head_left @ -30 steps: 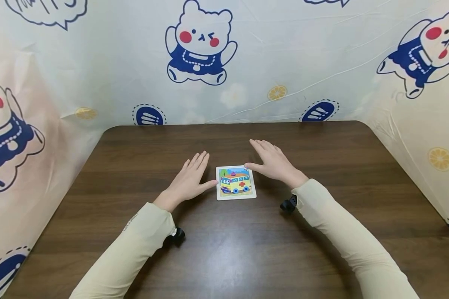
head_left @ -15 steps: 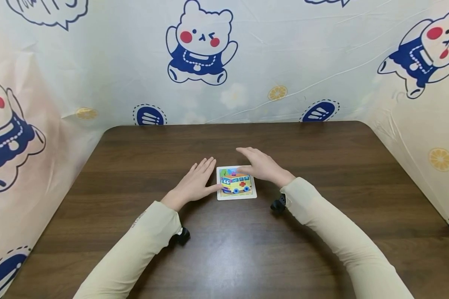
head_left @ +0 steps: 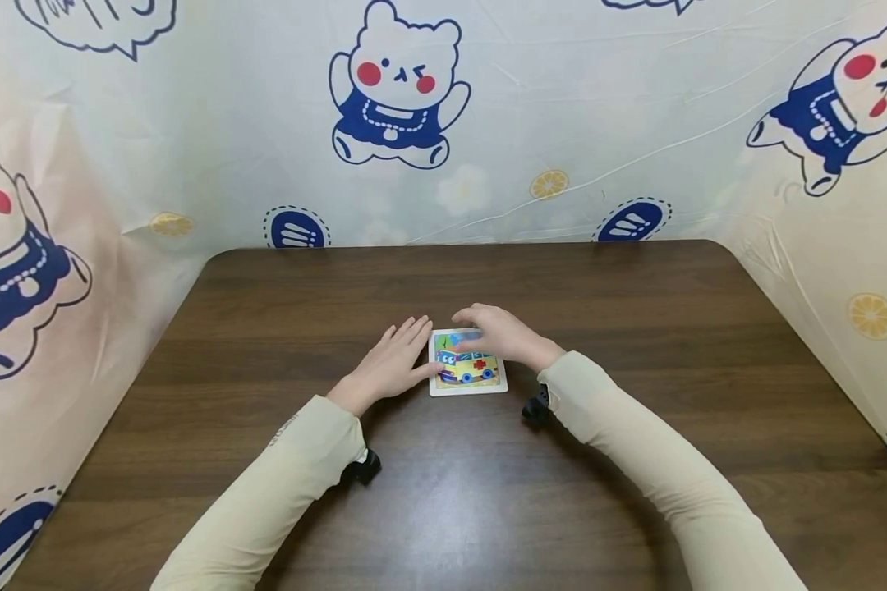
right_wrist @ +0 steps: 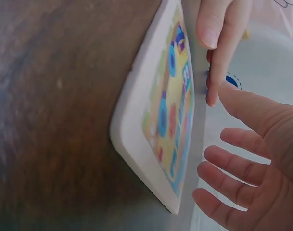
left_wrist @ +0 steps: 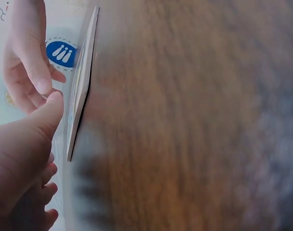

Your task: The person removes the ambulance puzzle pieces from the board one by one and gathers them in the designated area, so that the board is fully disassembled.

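Observation:
A small square picture board (head_left: 470,389) with a white frame and a cartoon ambulance lies flat on the dark wooden table. At its left side is my left hand (head_left: 392,365), fingers extended, the thumb overlapping the frame's left edge in the head view. My right hand (head_left: 508,335) hovers over the upper right part of the board and hides that corner of the picture. In the right wrist view the right hand (right_wrist: 266,154) has loosely bent, spread fingers above the board (right_wrist: 170,110), with nothing between them. The left wrist view shows the board (left_wrist: 83,77) edge-on below both thumbs.
The brown wooden table (head_left: 443,492) stretches around the board on all sides. Behind it and at both sides hangs a pale curtain (head_left: 503,98) with printed bears and orange slices. A black wrist camera (head_left: 362,466) sits under the left cuff, another (head_left: 536,408) under the right.
My right hand has moved left and toward me, from beside the board to over its upper right part. The left hand has shifted slightly right and toward me. The board stays put.

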Tool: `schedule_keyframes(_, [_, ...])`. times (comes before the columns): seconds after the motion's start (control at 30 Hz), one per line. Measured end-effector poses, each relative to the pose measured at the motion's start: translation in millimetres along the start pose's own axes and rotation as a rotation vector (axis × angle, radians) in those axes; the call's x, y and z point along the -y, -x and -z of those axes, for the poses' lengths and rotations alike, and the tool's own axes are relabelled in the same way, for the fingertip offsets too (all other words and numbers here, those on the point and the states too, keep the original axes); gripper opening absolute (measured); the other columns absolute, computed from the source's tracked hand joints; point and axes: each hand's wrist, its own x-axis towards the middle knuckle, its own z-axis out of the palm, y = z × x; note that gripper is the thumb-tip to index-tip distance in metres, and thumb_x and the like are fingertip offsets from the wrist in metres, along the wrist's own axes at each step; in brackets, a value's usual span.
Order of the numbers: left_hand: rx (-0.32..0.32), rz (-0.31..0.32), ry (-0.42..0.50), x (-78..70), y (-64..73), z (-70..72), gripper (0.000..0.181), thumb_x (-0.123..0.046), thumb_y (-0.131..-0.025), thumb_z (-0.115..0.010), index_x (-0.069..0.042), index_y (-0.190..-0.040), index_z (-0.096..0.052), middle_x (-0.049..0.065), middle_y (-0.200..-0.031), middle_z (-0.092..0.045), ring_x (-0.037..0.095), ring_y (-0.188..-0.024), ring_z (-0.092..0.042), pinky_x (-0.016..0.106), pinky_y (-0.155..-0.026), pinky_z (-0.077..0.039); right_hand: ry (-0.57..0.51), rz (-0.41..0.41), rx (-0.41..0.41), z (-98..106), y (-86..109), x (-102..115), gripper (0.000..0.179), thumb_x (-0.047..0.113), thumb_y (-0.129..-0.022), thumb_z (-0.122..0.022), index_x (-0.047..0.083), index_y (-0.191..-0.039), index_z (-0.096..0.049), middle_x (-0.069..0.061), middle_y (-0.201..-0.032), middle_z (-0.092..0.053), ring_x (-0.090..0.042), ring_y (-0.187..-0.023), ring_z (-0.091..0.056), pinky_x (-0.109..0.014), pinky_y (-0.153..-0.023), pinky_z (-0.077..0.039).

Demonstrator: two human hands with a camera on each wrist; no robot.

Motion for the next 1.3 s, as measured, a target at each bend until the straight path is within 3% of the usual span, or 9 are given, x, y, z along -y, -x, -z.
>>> schedule_keyframes(0.43, [0.04, 0.018, -0.022, -5.5, -2.0, 1.3, 0.067, -0.045, -0.096, -0.04, -0.001, -0.145, -0.023, 0.014, -0.15, -0.019, 0.03, -0.137, -0.012, 0.049, -0.108, -0.009, 0.028, 0.003, 0.064, -7.9, -7.6, 6.6, 0.041, 0.026, -0.085, -0.068, 0.004, -0.119, -0.059, -0.007, -0.099, -0.057, -0.016, -0.085, -0.054, -0.029, -0.074, -0.047])
schedule_keyframes(0.67, [0.049, 0.05, -0.051, -5.8, -5.3, 0.8, 0.062, -0.042, -0.099, -0.035, -0.003, -0.145, -0.024, 0.013, -0.149, -0.022, 0.029, -0.137, -0.013, 0.048, -0.108, -0.009, 0.046, -0.006, 0.06, -8.5, -9.6, 8.0, 0.039, 0.026, -0.085, -0.067, 0.005, -0.118, -0.061, -0.007, -0.097, -0.057, -0.016, -0.083, -0.054, -0.028, -0.072, -0.047])
schedule_keyframes(1.03, [0.015, 0.083, -0.111, -10.4, -8.3, -1.0, 0.058, -0.039, -0.099, -0.038, -0.003, -0.144, -0.03, 0.012, -0.147, -0.027, 0.028, -0.136, -0.017, 0.047, -0.108, -0.011, 0.067, -0.005, 0.047, -9.1, -12.5, 8.1, 0.035, 0.025, -0.086, -0.067, 0.005, -0.114, -0.064, -0.007, -0.096, -0.058, -0.016, -0.083, -0.055, -0.028, -0.072, -0.047])
schedule_keyframes(1.3, [-0.007, 0.093, -0.078, -12.1, -8.0, -1.6, 0.057, -0.038, -0.098, -0.041, -0.003, -0.143, -0.032, 0.013, -0.146, -0.028, 0.029, -0.136, -0.018, 0.048, -0.108, -0.013, 0.093, 0.007, 0.039, -9.3, -12.9, 8.7, 0.032, 0.024, -0.087, -0.066, 0.005, -0.113, -0.065, -0.007, -0.098, -0.059, -0.015, -0.084, -0.057, -0.029, -0.073, -0.048])
